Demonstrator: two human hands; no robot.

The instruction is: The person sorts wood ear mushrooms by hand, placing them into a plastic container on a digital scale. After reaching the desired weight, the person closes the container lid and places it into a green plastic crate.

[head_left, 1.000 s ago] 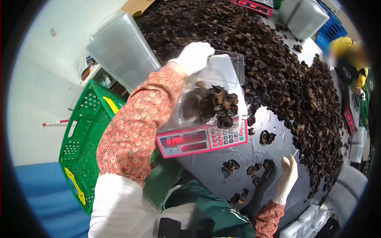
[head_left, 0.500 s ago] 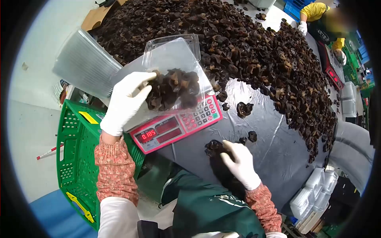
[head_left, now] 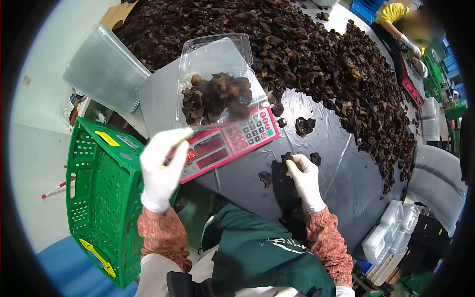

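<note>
My left hand [head_left: 161, 168], in a white glove, holds nothing. Its thumb and forefinger are apart, just in front of the near edge of a clear plastic clamshell box [head_left: 241, 44]. That box lies open on the pan of a red digital scale [head_left: 225, 151], with dark wood ear mushrooms [head_left: 215, 98] inside. The hand covers part of the scale's display. My right hand [head_left: 304, 180], also gloved, is closed in a pinch over the dark table, with a small wood ear mushroom [head_left: 286, 157] at its fingertips. Another wood ear piece [head_left: 265, 178] lies to its left.
A large heap of wood ear mushrooms [head_left: 307, 64] covers the far table. Stacked clear boxes [head_left: 106, 69] stand left of the scale, above a green crate [head_left: 104, 208]. More clear boxes [head_left: 391, 232] sit at lower right. A co-worker [head_left: 396, 20] works at another scale [head_left: 411, 89].
My left hand has drawn back from the mushrooms in the box toward me. My right hand has moved slightly away from me and now pinches a small piece, leaving the larger one lying.
</note>
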